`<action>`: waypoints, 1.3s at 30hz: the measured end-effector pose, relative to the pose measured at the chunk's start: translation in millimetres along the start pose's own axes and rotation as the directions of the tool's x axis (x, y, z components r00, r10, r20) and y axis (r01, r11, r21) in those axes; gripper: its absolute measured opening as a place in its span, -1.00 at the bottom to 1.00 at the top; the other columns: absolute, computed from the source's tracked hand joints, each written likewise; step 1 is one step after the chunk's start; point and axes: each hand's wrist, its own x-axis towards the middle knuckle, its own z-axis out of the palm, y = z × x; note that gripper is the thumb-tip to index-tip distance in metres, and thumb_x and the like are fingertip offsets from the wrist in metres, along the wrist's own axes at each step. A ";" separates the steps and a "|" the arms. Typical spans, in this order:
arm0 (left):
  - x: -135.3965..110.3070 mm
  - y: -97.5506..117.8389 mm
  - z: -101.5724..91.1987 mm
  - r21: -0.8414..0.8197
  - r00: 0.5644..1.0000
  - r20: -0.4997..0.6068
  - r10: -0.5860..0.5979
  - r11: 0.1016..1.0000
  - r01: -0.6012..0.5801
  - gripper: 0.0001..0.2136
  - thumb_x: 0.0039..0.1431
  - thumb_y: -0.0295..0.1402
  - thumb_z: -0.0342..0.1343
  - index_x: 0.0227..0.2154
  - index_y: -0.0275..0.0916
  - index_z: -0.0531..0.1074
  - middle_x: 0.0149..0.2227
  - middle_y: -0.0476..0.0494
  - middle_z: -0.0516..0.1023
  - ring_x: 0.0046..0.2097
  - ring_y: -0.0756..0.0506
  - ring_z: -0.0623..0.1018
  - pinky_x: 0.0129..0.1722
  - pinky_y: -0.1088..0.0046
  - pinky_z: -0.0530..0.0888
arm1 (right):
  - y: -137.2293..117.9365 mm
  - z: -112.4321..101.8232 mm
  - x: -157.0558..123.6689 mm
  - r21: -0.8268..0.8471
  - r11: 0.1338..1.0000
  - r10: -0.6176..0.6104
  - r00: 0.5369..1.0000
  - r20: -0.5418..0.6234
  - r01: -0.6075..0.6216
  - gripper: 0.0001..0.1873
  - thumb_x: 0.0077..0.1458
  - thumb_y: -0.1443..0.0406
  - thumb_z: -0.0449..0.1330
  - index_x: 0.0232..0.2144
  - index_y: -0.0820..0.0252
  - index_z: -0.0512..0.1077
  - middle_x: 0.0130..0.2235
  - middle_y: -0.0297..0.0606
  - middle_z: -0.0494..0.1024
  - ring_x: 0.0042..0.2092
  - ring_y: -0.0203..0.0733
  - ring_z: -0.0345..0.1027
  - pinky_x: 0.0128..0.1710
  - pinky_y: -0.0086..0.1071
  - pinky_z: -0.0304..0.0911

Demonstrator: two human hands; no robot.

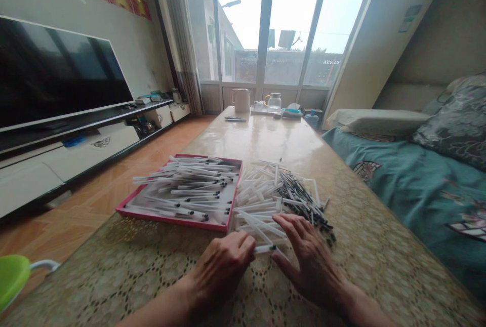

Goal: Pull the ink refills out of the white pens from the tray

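Note:
My left hand (224, 266) rests on the lace tablecloth with fingers curled, pinching the end of a clear pen barrel (265, 249). My right hand (307, 256) lies flat beside it, fingers spread over the loose pile of clear barrels (258, 200) and thin black refills (304, 198). Just left of the pile sits a pink tray (167, 217) filled with several assembled pens (190, 185).
The long table (266, 134) carries a white jug (241, 99), a glass pot (274, 101) and small items at its far end. A teal sofa (417, 185) runs along the right. A TV (56, 74) on a low cabinet stands left. A green object (11, 276) pokes in bottom left.

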 end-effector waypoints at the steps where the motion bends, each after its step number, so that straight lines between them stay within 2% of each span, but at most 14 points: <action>1: 1.0 -3.4 2.9 0.038 1.000 0.011 0.010 0.999 -0.010 -0.94 0.19 -0.46 -0.08 -0.30 -0.22 0.27 -0.38 -0.05 0.44 -0.37 -0.05 0.47 -0.49 0.54 0.37 | -0.2 5.6 0.7 -0.040 0.998 -0.037 0.999 0.021 0.038 -0.38 0.07 0.17 0.09 0.15 0.26 0.09 0.10 -0.05 0.28 0.13 0.01 0.07 0.05 -0.12 0.10; 3: 3.6 -11.0 5.2 0.100 0.999 0.035 0.029 0.994 -0.033 -0.88 0.17 -0.50 -0.08 -0.25 -0.23 0.26 -0.38 -0.06 0.45 -0.36 -0.06 0.49 -0.48 0.54 0.38 | 1.3 15.2 1.9 -0.110 0.989 -0.089 0.992 0.089 0.098 -0.34 0.09 0.18 0.07 0.20 0.24 0.01 0.18 -0.09 0.19 0.20 0.01 -0.04 0.11 -0.09 0.01; 5: 4.6 -18.2 2.1 0.138 0.998 0.042 0.052 0.989 -0.057 -0.84 0.16 -0.53 -0.09 -0.21 -0.23 0.24 -0.37 -0.07 0.45 -0.36 -0.07 0.49 -0.45 0.51 0.40 | 2.5 20.5 3.2 -0.158 0.980 -0.091 0.982 0.165 0.117 -0.35 0.12 0.22 0.05 0.22 0.21 -0.02 0.22 -0.16 0.12 0.23 -0.02 -0.10 0.15 -0.09 -0.06; 7: 2.3 -24.9 -5.5 0.141 0.998 0.012 0.055 0.988 -0.057 -0.83 0.16 -0.53 -0.07 -0.18 -0.23 0.23 -0.34 -0.08 0.44 -0.34 -0.08 0.49 -0.42 0.47 0.42 | 0.7 20.5 5.4 -0.186 0.979 -0.043 0.973 0.227 0.087 -0.36 0.11 0.28 0.04 0.22 0.20 -0.03 0.24 -0.21 0.07 0.24 -0.05 -0.13 0.16 -0.11 -0.09; 11: -9.3 -43.4 -23.6 0.110 0.999 -0.035 -0.013 0.994 0.017 -0.83 0.14 -0.56 -0.08 -0.22 -0.23 0.25 -0.27 -0.11 0.41 -0.34 -0.06 0.49 -0.44 0.48 0.42 | -10.4 10.3 14.3 -0.189 0.982 0.033 0.953 0.302 0.026 -0.30 0.04 0.34 0.06 0.22 0.24 -0.04 0.26 -0.19 0.00 0.25 -0.08 -0.16 0.19 -0.14 -0.13; 14: -18.3 -61.6 -29.1 0.208 0.998 -0.006 -0.061 0.976 0.061 -0.84 0.11 -0.61 -0.09 -0.31 -0.25 0.29 -0.31 -0.13 0.41 -0.41 -0.07 0.49 -0.50 0.47 0.41 | -15.0 7.7 22.4 -0.171 0.984 0.004 0.952 0.305 0.050 -0.27 0.05 0.29 0.08 0.23 0.22 -0.08 0.27 -0.18 -0.04 0.26 -0.07 -0.21 0.20 -0.12 -0.17; 17: -23.8 -74.7 -27.0 0.311 0.998 0.033 -0.057 0.949 0.044 -0.84 0.08 -0.63 -0.09 -0.41 -0.26 0.30 -0.40 -0.11 0.42 -0.41 -0.10 0.50 -0.52 0.45 0.41 | -11.0 17.3 26.0 -0.169 0.983 -0.024 0.955 0.296 0.077 -0.31 0.09 0.23 0.07 0.23 0.17 -0.05 0.26 -0.16 -0.01 0.26 -0.03 -0.20 0.18 -0.06 -0.15; 21: -24.8 -77.7 -21.4 0.356 0.998 0.028 -0.047 0.934 0.034 -0.84 0.07 -0.63 -0.08 -0.43 -0.27 0.31 -0.41 -0.13 0.43 -0.39 -0.13 0.51 -0.52 0.44 0.42 | -1.4 35.6 23.5 -0.194 0.979 -0.013 0.969 0.247 0.063 -0.39 0.16 0.21 0.01 0.23 0.08 -0.06 0.26 -0.18 -0.02 0.25 -0.03 -0.18 0.16 -0.04 -0.12; 25: -25.2 -78.0 -19.3 0.392 0.999 0.032 -0.039 0.920 0.024 -0.84 0.06 -0.63 -0.08 -0.45 -0.26 0.30 -0.42 -0.13 0.43 -0.40 -0.14 0.51 -0.52 0.43 0.40 | 2.3 41.8 20.9 -0.217 0.975 0.001 0.975 0.224 0.049 -0.38 0.17 0.19 0.01 0.23 0.08 -0.08 0.26 -0.18 0.01 0.25 -0.05 -0.14 0.16 -0.07 -0.09; 34: -58.1 -104.5 -27.2 0.334 0.993 -0.110 -0.033 0.940 0.068 -0.77 0.10 -0.66 -0.17 -0.47 -0.23 0.29 -0.44 -0.07 0.40 -0.40 -0.04 0.49 -0.52 0.57 0.31 | 4.7 43.4 26.9 -0.186 0.981 -0.007 0.973 0.232 0.052 -0.40 0.18 0.20 0.00 0.23 0.06 -0.07 0.25 -0.20 0.05 0.24 -0.08 -0.11 0.16 -0.09 -0.09; 39: -73.0 -106.9 -28.3 0.282 0.983 -0.180 -0.035 0.956 0.086 -0.78 0.11 -0.63 -0.16 -0.47 -0.22 0.30 -0.45 -0.06 0.40 -0.42 -0.01 0.47 -0.52 0.60 0.30 | 11.5 47.3 42.1 -0.150 0.987 -0.009 0.967 0.257 0.049 -0.44 0.19 0.26 -0.04 0.22 0.05 -0.05 0.25 -0.24 0.05 0.25 -0.13 -0.17 0.17 -0.14 -0.10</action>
